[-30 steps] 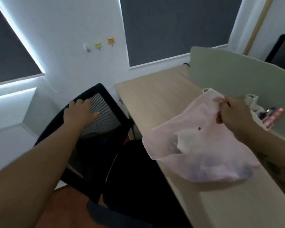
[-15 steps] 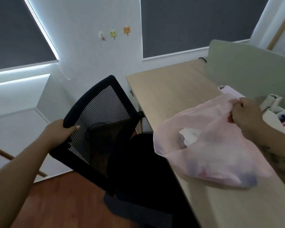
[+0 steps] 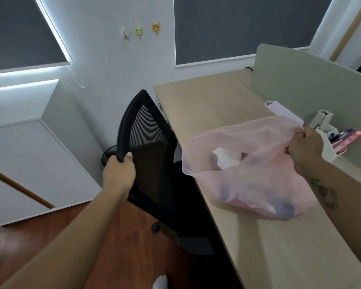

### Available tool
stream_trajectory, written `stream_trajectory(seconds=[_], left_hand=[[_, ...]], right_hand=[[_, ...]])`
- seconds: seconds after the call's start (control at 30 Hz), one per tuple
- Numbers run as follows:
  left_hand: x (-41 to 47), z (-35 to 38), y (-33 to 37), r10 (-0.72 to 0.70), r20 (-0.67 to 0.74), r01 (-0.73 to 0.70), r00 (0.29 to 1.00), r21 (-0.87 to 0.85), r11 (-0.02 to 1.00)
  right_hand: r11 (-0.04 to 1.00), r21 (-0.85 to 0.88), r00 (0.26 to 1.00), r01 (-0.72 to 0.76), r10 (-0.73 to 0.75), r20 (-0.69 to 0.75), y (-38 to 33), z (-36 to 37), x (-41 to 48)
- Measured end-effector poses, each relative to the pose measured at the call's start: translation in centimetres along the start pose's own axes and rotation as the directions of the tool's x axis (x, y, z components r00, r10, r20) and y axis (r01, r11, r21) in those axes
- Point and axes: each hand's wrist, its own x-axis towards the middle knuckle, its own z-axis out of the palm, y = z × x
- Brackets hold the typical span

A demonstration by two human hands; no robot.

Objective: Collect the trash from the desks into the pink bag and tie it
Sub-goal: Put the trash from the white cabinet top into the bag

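Note:
The pink bag (image 3: pixel 256 184) rests on the light wooden desk (image 3: pixel 213 101), bulging with white and coloured trash that shows through the thin plastic. My right hand (image 3: pixel 304 147) is shut on the bag's handles at its upper right, holding the mouth up. My left hand (image 3: pixel 119 172) grips the left edge of the backrest of a black mesh office chair (image 3: pixel 148 142), which stands turned sideways beside the desk's front edge.
A grey-green divider panel (image 3: pixel 313 84) runs along the desk's right side. A white pen holder (image 3: pixel 331 140) with pens and a pale lilac object (image 3: pixel 283 110) sit against it. A white cabinet (image 3: pixel 25 163) stands on the left on a reddish wooden floor (image 3: pixel 129 247).
My left hand slid from the top of the chair back to its side edge and the chair turned, its backrest now edge-on. My right hand still holds the bag.

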Motion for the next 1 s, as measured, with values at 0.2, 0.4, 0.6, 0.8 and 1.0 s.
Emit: stream_trajectory(seconds=[0.2, 0.4, 0.6, 0.8, 1.0], left_hand=[[-6.6, 4.6, 2.6, -0.086, -0.035, 0.081, 0.996, -0.114, 0.990], [-7.6, 6.0, 3.7, -0.165, -0.012, 0.163, 0.986, -0.123, 0.979], [-5.0, 5.6, 6.8, 0.379, -0.066, -0.360, 0.923, 0.203, 0.911], [1.5, 13.0, 14.1, 0.495, 0.520, -0.691, 0.696, 0.300, 0.658], [3.4, 22.0, 12.2, 0.237, 0.910, -0.892, 0.341, 0.234, 0.387]], right_hand=[[0.997, -0.003, 0.996, -0.073, 0.073, -0.056, 1.5, -3.2, -1.2], [0.995, -0.015, 0.994, -0.101, 0.100, -0.040, 2.2, -3.9, -1.1], [0.999, -0.030, 0.997, -0.021, 0.018, -0.079, -0.9, -4.3, -1.5], [0.995, -0.088, 0.989, -0.044, 0.031, -0.146, -0.5, -5.9, -2.2], [0.948, -0.014, 0.948, -0.317, 0.317, -0.009, -0.8, -5.6, -5.6]])
